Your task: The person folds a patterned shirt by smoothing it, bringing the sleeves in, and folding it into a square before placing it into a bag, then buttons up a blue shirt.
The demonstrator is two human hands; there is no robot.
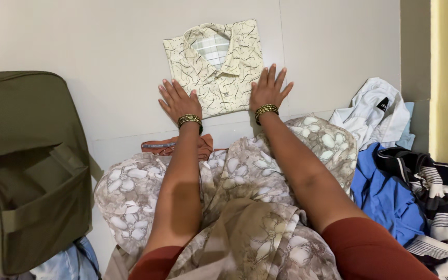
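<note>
Sleeves of rust red at the bottom edge, forearms stretching out over a lap draped in floral beige cloth (245,207). Beaded bangles sit on both wrists. Left hand (178,101) lies flat on the pale floor (79,41), fingers spread, its thumb side touching the lower left edge of the folded shirt (216,65). Right hand (269,88) is flat too, fingers fanned wide, pressing on the shirt's lower right corner. Neither hand grips anything. The shirt, cream with dark squiggles, sits neatly folded between them, collar pointing away. Off left, an olive green bag (27,166) gapes open. Off right, a heap of clothes (395,171): white, blue, and black-and-white striped.
</note>
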